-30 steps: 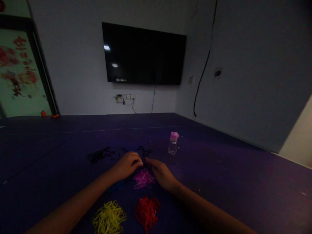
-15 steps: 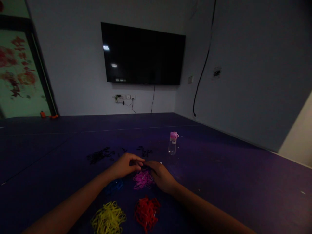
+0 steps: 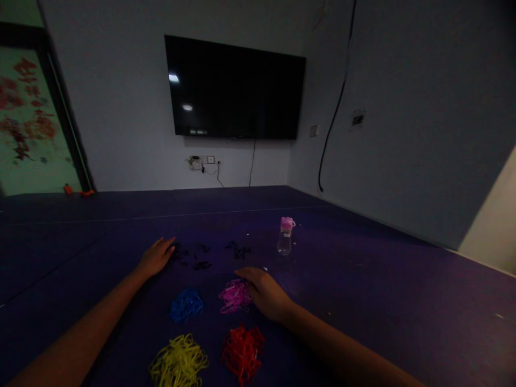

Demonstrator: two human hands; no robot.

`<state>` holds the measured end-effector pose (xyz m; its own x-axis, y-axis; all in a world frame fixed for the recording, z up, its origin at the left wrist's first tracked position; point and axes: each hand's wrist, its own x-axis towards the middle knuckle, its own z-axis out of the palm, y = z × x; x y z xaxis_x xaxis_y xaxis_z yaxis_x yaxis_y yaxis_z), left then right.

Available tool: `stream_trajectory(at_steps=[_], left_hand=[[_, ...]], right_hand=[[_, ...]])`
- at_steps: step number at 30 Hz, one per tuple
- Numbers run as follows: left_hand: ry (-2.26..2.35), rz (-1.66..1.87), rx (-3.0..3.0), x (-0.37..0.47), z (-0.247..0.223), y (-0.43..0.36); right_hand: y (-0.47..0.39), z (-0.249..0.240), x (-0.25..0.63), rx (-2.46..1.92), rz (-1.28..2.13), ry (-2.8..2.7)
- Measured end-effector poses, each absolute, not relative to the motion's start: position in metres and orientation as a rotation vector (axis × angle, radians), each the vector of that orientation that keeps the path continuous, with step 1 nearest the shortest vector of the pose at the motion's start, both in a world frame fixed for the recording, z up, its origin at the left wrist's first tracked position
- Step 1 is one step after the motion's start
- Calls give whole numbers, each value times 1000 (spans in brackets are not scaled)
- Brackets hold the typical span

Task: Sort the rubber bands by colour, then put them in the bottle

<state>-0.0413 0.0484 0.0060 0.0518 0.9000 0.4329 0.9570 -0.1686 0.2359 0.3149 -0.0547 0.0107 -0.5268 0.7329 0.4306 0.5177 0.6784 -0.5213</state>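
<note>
My left hand (image 3: pixel 156 257) reaches out over the black rubber bands (image 3: pixel 201 264) on the left, fingers stretched and slightly apart. It covers part of that scatter. Beside a pile of pink rubber bands (image 3: pixel 234 296) rests my right hand (image 3: pixel 266 293), back upward, its fingers curled inward. Whatever it holds, if anything, is hidden under the palm. More black bands (image 3: pixel 238 250) lie just beyond the right fingertips. Nearer to me are separate piles of blue bands (image 3: pixel 186 305), yellow bands (image 3: pixel 179 361) and red bands (image 3: pixel 243 353).
A clear bottle (image 3: pixel 285 243) with a pink cap stands upright right of the black bands. Small white scraps dot the purple surface (image 3: pixel 363 301). A television (image 3: pixel 237 88) hangs on the far wall, and a black cable (image 3: pixel 334 121) dangles at the right.
My left hand has moved away from my right hand, left and forward to the black bands, and its fingers have spread. The blue pile is uncovered. My right hand stays in place.
</note>
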Motion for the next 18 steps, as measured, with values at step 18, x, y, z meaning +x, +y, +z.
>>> stream_trajectory(at_steps=[18], left_hand=[[-1914,-859,-2229,-42,6,48]], right_hand=[[-55,11,314,-971,423,-2274]])
